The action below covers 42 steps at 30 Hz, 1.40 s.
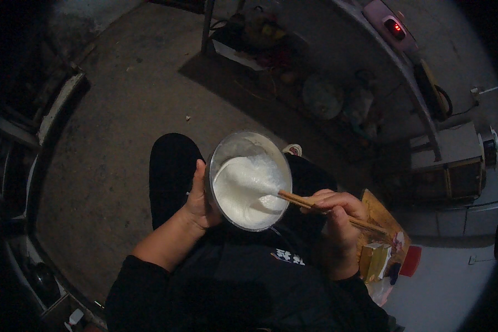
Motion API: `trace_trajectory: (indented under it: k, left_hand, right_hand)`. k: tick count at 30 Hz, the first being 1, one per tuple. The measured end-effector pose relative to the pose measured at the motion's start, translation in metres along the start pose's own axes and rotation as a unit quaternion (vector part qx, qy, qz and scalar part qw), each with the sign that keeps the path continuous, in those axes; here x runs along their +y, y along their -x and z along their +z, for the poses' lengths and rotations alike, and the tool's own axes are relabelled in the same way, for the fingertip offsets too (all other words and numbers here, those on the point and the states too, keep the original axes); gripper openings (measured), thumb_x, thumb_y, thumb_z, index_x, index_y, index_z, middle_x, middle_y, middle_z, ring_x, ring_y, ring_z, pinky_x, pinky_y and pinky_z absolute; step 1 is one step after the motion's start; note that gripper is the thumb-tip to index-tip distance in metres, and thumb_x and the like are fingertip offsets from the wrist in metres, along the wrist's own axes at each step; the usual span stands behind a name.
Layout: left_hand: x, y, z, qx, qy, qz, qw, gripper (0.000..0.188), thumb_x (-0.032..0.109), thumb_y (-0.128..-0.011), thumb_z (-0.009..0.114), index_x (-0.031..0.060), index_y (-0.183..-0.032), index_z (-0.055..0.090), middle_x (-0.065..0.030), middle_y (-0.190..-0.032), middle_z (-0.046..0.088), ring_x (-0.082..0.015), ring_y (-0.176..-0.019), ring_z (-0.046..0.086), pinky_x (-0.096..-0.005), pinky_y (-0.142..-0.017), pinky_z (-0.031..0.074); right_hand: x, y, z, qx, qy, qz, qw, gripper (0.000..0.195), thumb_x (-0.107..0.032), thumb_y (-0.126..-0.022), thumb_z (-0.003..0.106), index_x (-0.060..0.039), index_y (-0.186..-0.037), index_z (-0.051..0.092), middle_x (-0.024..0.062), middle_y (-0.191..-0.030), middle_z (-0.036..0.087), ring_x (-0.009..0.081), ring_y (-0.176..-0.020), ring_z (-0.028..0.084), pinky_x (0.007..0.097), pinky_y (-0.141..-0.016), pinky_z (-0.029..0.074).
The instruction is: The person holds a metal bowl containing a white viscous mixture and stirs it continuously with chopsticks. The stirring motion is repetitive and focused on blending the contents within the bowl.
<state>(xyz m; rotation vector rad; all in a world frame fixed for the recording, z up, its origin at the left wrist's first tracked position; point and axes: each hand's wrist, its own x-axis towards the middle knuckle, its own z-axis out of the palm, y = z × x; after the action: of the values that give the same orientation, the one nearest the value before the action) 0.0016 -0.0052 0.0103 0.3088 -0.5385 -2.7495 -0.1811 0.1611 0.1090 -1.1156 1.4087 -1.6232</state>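
Note:
My left hand (200, 199) grips the side of a metal bowl (288, 166), thumb along its outer wall and fingers hidden beneath. The bowl is tilted above my lap. Inside lies a thick, smooth white batter or dough (240, 186), with wet, glossy folds. A pair of wooden chopsticks (367, 226) is held in my right hand (340, 211), to the right of the bowl. Their tips reach over the bowl's right rim, and a lump of the white mixture sits just below them. Whether the tips are sunk into it I cannot tell.
A wooden table (371, 201) at my right carries a gold box (373, 261) and a red item (411, 261). Under a long bench or counter (394, 58) at upper right, dim goods stand on the floor. A pink appliance (388, 25) with a lit display rests on top.

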Motion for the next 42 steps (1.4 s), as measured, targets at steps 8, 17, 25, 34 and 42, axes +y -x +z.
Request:
trace_trajectory:
  k: [8,17,25,34,42]
  left_hand:
    - [0.004,-0.001,-0.011,-0.010,-0.030,0.024,0.999,0.105,0.085,-0.074,0.041,0.0095,-0.147,0.027,-0.0210,-0.146,0.036,-0.0390,-0.131,0.042,-0.0553,-0.103,0.040]
    - [0.003,0.003,-0.011,0.008,-0.047,0.040,0.998,0.105,0.084,-0.075,0.041,0.0084,-0.147,0.026,-0.0223,-0.145,0.036,-0.0394,-0.130,0.042,-0.0554,-0.101,0.042]
    - [0.002,0.002,-0.003,-0.009,-0.014,0.008,1.000,0.105,0.082,-0.075,0.047,0.0037,-0.144,0.032,-0.0204,-0.141,0.042,-0.0340,-0.129,0.044,-0.0482,-0.105,0.040]
    - [0.003,0.003,-0.007,0.011,-0.013,0.031,0.999,0.101,0.080,-0.076,0.048,0.0034,-0.141,0.039,-0.0204,-0.138,0.046,-0.0337,-0.126,0.048,-0.0479,-0.104,0.041]
    - [0.005,0.003,-0.013,0.061,-0.060,0.086,0.993,0.106,0.082,-0.074,0.047,0.0059,-0.145,0.031,-0.0205,-0.143,0.040,-0.0369,-0.127,0.046,-0.0506,-0.100,0.045]
  right_hand:
    - [-0.001,-0.011,-0.017,-0.133,0.266,-0.104,0.949,0.028,-0.020,-0.081,0.069,0.0013,-0.100,0.068,0.0193,-0.110,0.068,0.0295,-0.098,0.066,0.0389,-0.092,0.046]
    - [0.015,0.001,-0.009,-0.113,-0.085,0.094,0.986,0.027,-0.018,-0.085,0.067,0.0046,-0.099,0.065,0.0256,-0.106,0.066,0.0300,-0.096,0.066,0.0383,-0.090,0.050]
    - [0.022,0.002,-0.009,-0.013,-0.054,0.003,0.998,0.029,-0.020,-0.090,0.061,0.0061,-0.103,0.061,0.0260,-0.106,0.065,0.0320,-0.096,0.066,0.0421,-0.092,0.050]
    - [0.005,-0.003,-0.008,-0.054,0.121,0.000,0.991,0.029,-0.011,-0.081,0.062,0.0042,-0.105,0.065,0.0216,-0.113,0.065,0.0296,-0.108,0.062,0.0381,-0.096,0.045]
    - [0.001,0.000,-0.007,-0.194,0.203,-0.002,0.960,0.031,-0.011,-0.084,0.060,0.0046,-0.110,0.064,0.0209,-0.116,0.064,0.0297,-0.104,0.064,0.0380,-0.094,0.046]
